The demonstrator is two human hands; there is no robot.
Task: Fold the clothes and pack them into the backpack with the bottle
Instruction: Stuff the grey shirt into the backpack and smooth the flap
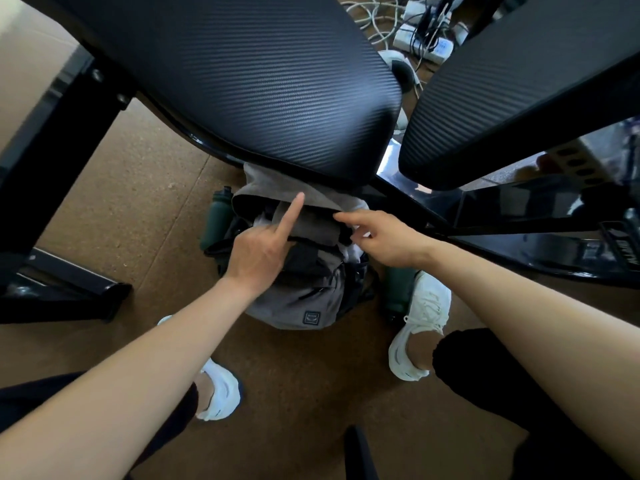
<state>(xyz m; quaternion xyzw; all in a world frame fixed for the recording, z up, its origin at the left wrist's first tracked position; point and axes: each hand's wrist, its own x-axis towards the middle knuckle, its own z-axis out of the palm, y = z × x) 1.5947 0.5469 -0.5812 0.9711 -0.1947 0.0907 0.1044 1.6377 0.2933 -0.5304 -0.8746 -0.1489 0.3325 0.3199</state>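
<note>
A grey backpack stands on the brown floor below the black table edge, its top open. Folded grey and white clothes sit in the opening. A dark green bottle stands in the left side pocket, and another dark green bottle is at the right side by my shoe. My left hand rests on the bag's front rim, index finger stretched out toward the grey flap. My right hand hovers at the right of the opening, fingers bent, touching the flap's edge; whether it pinches fabric I cannot tell.
Two black ribbed tabletops overhang the bag, with black frame legs at the left and right. Power strips and white cables lie on the floor behind. My white shoes stand on either side.
</note>
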